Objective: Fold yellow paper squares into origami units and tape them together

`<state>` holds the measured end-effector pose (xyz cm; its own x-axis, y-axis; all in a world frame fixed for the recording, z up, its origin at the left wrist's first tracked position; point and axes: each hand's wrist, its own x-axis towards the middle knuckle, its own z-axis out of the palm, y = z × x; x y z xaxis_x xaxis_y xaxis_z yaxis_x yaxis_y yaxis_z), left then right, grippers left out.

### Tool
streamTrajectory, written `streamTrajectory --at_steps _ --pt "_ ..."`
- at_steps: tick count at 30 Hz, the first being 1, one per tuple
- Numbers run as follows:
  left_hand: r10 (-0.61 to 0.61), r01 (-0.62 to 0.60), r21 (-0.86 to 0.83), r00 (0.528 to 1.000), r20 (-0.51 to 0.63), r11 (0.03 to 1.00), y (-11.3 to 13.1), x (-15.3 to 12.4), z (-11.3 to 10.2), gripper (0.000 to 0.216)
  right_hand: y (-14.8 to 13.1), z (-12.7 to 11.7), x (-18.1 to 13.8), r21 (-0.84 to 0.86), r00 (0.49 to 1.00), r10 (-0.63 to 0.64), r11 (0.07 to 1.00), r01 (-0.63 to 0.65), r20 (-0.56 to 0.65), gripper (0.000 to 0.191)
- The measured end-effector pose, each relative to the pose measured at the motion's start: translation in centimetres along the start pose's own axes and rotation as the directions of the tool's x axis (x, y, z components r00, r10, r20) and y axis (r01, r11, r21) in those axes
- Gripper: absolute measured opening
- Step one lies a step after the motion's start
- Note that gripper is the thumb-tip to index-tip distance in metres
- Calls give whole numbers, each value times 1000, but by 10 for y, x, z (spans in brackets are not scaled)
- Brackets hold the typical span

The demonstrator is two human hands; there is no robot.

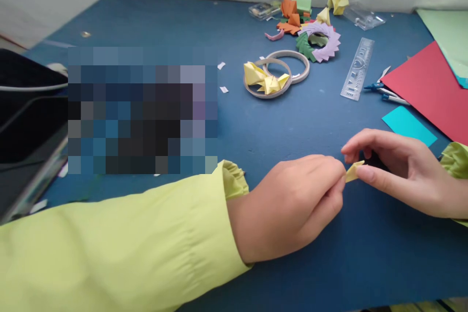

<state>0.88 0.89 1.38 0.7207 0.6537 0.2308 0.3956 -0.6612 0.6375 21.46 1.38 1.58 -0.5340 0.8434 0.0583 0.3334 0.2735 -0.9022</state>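
Note:
My left hand (296, 202) is closed, pinching a small piece of folded yellow paper (353, 171) whose end sticks out past the fingertips. On the other side, my right hand (405, 170) has its thumb against that paper's edge, while its fingers curve above it, apart from the thumb. Both hands are just over the blue table. Behind them, more folded yellow paper pieces (272, 84) lie inside a ring-shaped tape roll (256, 95). A second ring (305, 74) overlaps it. How much of the held paper the left fingers cover is hidden.
Toward the back lie a purple and green folded paper ring (331, 39), orange folded pieces (288, 7) and a clear stencil ruler (358, 68). At right are pens (393, 97), a turquoise paper (409, 126) and red paper (435, 87). A pixelated patch hides the left.

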Motion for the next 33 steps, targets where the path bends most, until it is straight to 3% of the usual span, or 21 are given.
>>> streamTrajectory --at_steps 3,16,23,33 --pt "1 -2 8 1000 24 1000 -1 0 1 22 1 0 1 15 999 -34 999 34 21 2" --pt "-14 15 83 1000 -12 996 3 -1 3 21 1 5 -4 -11 996 -52 999 51 -72 8" --pt "47 -50 146 999 23 988 -2 -2 5 25 5 6 -3 2 998 -64 998 64 -20 4" --pt "107 -123 270 992 72 955 -3 -3 9 26 5 9 -6 47 996 -56 997 60 -71 11"
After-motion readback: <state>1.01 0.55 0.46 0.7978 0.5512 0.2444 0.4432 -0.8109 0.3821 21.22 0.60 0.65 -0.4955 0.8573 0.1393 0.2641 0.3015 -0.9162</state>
